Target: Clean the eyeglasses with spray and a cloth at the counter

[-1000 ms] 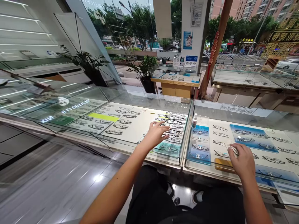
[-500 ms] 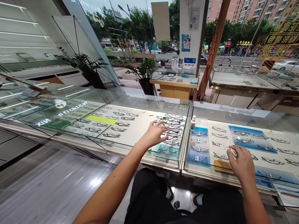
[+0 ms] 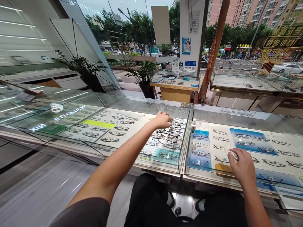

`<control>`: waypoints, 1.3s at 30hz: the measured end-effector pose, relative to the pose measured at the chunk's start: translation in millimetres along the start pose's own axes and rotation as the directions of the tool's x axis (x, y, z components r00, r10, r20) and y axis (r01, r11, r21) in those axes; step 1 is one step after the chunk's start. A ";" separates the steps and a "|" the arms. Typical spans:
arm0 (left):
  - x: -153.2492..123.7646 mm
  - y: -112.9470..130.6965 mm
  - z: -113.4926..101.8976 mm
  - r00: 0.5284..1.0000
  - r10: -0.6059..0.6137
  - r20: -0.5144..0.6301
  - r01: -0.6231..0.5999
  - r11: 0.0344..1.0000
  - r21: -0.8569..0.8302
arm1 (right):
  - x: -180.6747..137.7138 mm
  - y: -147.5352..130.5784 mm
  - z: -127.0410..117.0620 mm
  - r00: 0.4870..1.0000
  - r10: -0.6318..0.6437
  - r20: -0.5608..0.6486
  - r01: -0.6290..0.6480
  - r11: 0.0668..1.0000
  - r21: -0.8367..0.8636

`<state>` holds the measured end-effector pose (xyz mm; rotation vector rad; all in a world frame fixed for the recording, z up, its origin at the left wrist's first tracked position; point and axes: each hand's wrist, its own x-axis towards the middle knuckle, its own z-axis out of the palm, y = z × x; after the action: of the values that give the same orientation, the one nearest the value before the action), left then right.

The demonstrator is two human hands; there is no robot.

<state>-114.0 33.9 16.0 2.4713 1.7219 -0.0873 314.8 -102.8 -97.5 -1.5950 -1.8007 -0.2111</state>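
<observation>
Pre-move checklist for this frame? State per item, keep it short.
1. Left hand is over the heap of glasses on the left counter top: ok.
2. Left fingers closed on a frame: cannot tell, they curl down and hide the contact.
3. Right hand holds the white cloth on the right glass top: ok.
4. Spray bottle upright, apart from both hands: ok.
5. Heap untangled enough to lift one pair: not ok, frames overlap.
</observation>
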 end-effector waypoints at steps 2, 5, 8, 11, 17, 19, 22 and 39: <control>7.7 -2.1 3.6 1.000 0.011 0.017 -0.011 1.000 -0.005 | -0.9 -0.1 1.5 1.000 -0.004 -0.007 0.004 1.000 0.002; 14.4 -4.6 9.0 1.000 0.018 0.019 -0.018 1.000 0.001 | -2.3 -0.9 3.4 1.000 -0.007 -0.016 0.007 1.000 0.007; 21.5 -7.4 11.6 1.000 0.015 0.008 -0.015 1.000 0.013 | -3.1 -2.6 4.0 1.000 -0.004 -0.022 0.004 1.000 0.008; 31.6 -10.2 11.5 1.000 0.013 0.005 -0.013 1.000 0.027 | -3.5 -4.8 3.5 1.000 0.008 -0.022 -0.008 1.000 0.011; 50.2 -11.3 8.6 1.000 -0.006 0.001 0.006 0.999 0.035 | -3.9 -7.6 2.2 1.000 0.026 -0.006 -0.026 1.000 0.015; 50.2 -10.9 6.5 1.000 -0.012 -0.002 0.012 0.999 0.032 | -3.9 -7.7 1.9 1.000 0.028 -0.004 -0.027 0.999 0.019; 40.1 -11.7 1.8 1.000 -0.018 -0.018 0.019 0.999 0.030 | -4.0 -7.4 1.3 1.000 0.023 -0.003 -0.023 0.999 0.025; -22.7 -12.6 11.0 0.995 0.095 -0.043 -0.095 0.995 -0.003 | -2.5 -8.1 0.8 0.999 0.034 -0.012 -0.033 0.999 0.040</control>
<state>-133.4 15.5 7.0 2.5652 1.6153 -0.0204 307.0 -106.1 -96.9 -1.5912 -1.7569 -0.1682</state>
